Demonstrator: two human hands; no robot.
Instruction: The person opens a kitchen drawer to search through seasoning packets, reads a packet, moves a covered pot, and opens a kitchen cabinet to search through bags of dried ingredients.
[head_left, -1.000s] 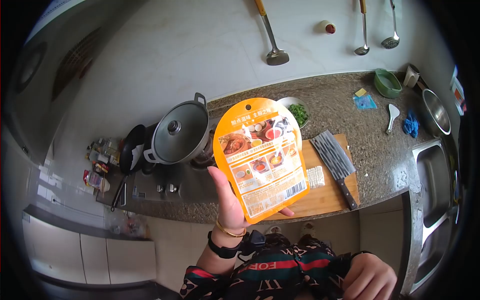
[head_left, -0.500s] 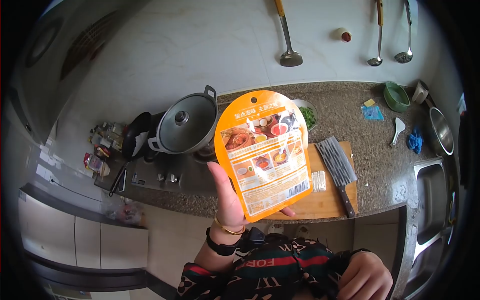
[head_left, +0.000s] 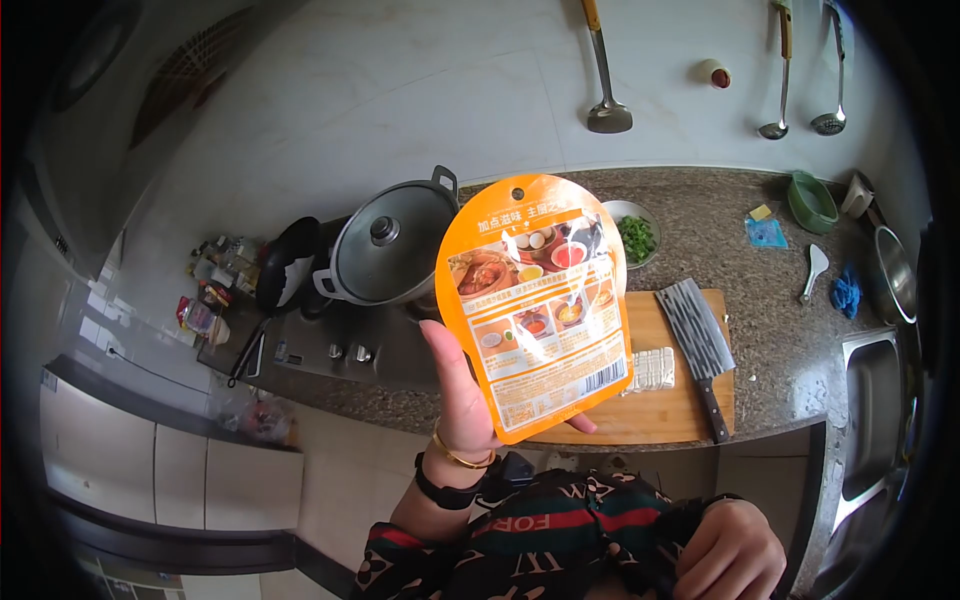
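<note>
Seasoning pouch [head_left: 537,305] up front in the head view, orange, its printed back with dish photos and a barcode turned to the camera. The left hand [head_left: 462,400] holds it upright from below, thumb along the pouch's left edge, fingers behind, one fingertip peeking out at the lower right corner. The pouch hangs in the air above the desk [head_left: 770,290], in front of the wooden cutting board [head_left: 655,405]. The right hand [head_left: 730,550] sits low by the patterned sleeve, loosely curled, holding nothing that I can see.

Behind the pouch, a lidded pot [head_left: 392,245] stands on the cooktop, a dark pan [head_left: 285,265] just left of it. On the board lie a cleaver [head_left: 697,330] and a block of cut white tofu [head_left: 652,368], close beside each other. A small bowl of chopped greens [head_left: 635,238] stands just beyond the board.

By my reading, this is the label-reading step: the pouch looks unopened. Opening it would call for the free right hand to come up and grip the top edge while the left keeps the pouch steady.
</note>
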